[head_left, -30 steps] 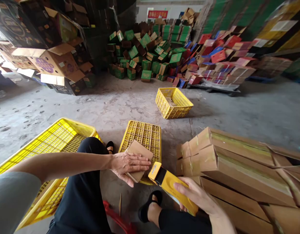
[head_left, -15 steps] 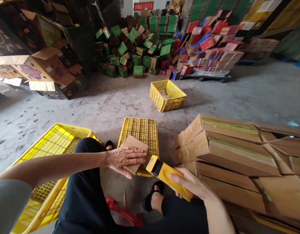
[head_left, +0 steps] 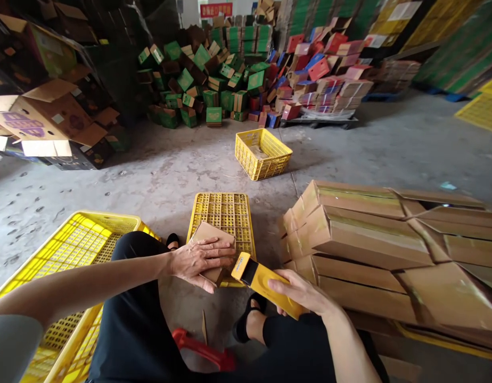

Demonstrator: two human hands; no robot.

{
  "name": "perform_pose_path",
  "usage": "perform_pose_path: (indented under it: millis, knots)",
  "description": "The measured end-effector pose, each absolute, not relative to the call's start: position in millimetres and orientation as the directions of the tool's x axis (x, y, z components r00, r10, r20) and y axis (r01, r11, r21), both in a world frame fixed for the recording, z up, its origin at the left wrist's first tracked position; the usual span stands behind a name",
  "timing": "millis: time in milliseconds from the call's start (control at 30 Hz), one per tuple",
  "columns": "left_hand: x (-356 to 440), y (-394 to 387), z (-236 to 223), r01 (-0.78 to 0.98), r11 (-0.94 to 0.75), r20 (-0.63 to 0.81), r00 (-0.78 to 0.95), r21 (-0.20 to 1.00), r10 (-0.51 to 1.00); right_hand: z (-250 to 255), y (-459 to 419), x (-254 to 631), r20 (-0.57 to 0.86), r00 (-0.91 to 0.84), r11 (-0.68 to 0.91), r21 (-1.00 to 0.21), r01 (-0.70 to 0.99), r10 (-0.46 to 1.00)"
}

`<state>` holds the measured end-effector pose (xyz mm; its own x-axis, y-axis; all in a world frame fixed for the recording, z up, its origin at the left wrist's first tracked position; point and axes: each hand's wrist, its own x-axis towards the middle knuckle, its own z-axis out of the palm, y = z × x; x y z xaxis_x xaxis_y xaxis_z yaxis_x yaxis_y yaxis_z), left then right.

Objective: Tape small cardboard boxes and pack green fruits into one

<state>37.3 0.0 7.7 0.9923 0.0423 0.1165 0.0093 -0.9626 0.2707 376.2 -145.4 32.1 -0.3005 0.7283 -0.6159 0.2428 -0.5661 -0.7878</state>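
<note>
My left hand (head_left: 204, 259) lies flat with stretched fingers on top of a small brown cardboard box (head_left: 208, 230), pressing on it. That box rests at a slant on an upturned yellow plastic crate (head_left: 240, 213) between my feet. In my right hand (head_left: 296, 292) is a yellow handheld device (head_left: 265, 284) with a black band near its front end; my fingers are wrapped round its body. Its front end is close to the box's right side, and I cannot tell whether they touch. The box's near side is partly hidden by my left hand.
A large yellow crate (head_left: 90, 229) stands by my left leg. Stacked flat-sided cartons (head_left: 374, 239) are at my right. A red tool-like object (head_left: 202, 348) lies on the floor near my feet. Ahead are a smaller yellow crate (head_left: 264, 159) and heaps of green boxes (head_left: 214, 114).
The whole scene has shifted left as my head turned slightly right. My left hand is still flat on the box, and the yellow device remains beside it in my right hand.
</note>
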Motion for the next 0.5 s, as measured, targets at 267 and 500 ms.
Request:
perform_pose_path:
  millis: [267,500]
  knots:
    - [40,4,4,0.031,-0.96,0.108,0.992,0.278,0.064,36,-157,392,-0.632,-0.343,-0.6,-0.772,0.209,0.695]
    - [34,6,13,0.031,-0.932,0.099,0.992,0.36,0.071,25,-154,390,-0.659,-0.292,-0.624,-0.751,0.215,0.693]
